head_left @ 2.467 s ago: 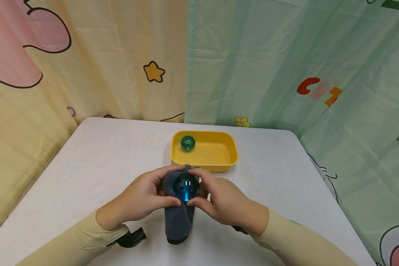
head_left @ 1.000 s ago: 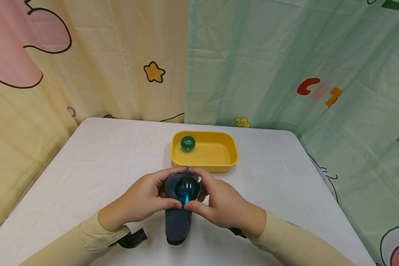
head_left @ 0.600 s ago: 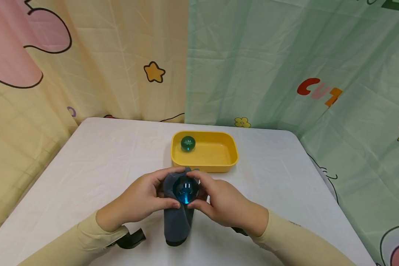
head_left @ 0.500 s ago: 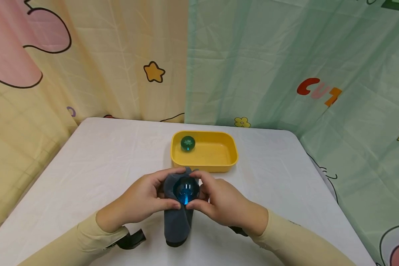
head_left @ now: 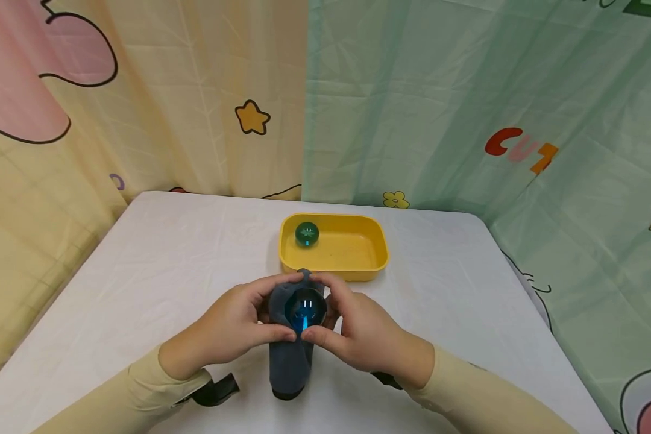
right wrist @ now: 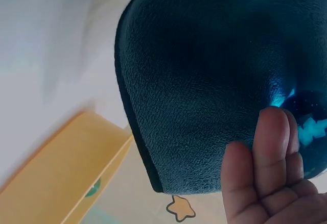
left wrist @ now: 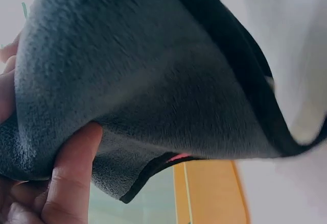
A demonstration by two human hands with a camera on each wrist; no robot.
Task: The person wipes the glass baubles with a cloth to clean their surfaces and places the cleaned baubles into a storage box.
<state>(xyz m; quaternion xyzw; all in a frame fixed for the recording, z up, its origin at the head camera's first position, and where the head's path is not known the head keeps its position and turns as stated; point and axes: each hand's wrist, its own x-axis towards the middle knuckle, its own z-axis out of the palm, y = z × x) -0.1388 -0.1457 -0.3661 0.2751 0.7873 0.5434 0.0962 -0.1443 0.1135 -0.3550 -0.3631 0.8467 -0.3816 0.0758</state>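
Observation:
A clear blue ball [head_left: 306, 306] sits in a fold of a dark grey plush cloth [head_left: 290, 369] with black edging. My left hand [head_left: 225, 325] grips the cloth from the left, thumb in front and index finger at the top. From the right, my right hand [head_left: 366, 331] curls its thumb and fingers round the ball. Cloth [left wrist: 133, 76] fills much of the left wrist view, pinched near the thumb. In the right wrist view, fingers lie right beside the ball [right wrist: 309, 155], with the cloth [right wrist: 189, 96] draped behind. The lower end of the cloth hangs over the table.
Just beyond the hands stands a yellow tray [head_left: 352, 275] on the white-covered table [head_left: 195, 241]. A green clear ball [head_left: 306, 234] lies at its left end. Printed curtains [head_left: 369, 108] enclose the table at the back and sides. A black strap [head_left: 215, 390] hangs at the left wrist.
The ball and cloth have shifted slightly right, and the right thumb and index finger have edged left and up against the ball. The tray and green ball stay put.

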